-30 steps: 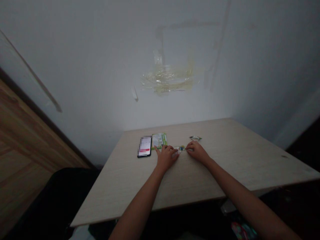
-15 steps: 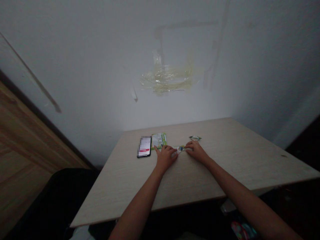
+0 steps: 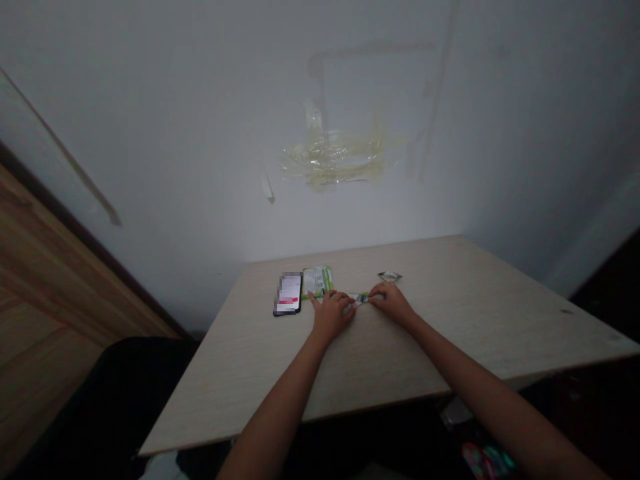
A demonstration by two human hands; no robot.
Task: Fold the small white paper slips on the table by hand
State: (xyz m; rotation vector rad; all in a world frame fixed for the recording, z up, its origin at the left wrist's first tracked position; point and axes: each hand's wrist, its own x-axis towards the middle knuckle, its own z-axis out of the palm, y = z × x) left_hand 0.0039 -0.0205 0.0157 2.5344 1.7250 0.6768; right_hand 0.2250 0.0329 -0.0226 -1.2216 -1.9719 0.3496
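Observation:
A small piece of printed paper, white with green and blue, lies low over the table between my two hands. My left hand is closed on its left end, with the thumb stretched out to the left. At its right end, my right hand pinches it between thumb and fingers. The ends of the paper are hidden under the fingers. A green-and-white printed sheet or packet lies just beyond my left hand. Left of that is a phone with its screen lit, partly blurred out.
A small folded piece of paper rests on the wooden table beyond my right hand. The wall with peeling tape rises at the table's back edge. A dark chair-like shape stands at the left.
My right hand has shifted slightly left, towards my left hand, and less of the paper shows between them. The phone and the green-and-white sheet have stayed put.

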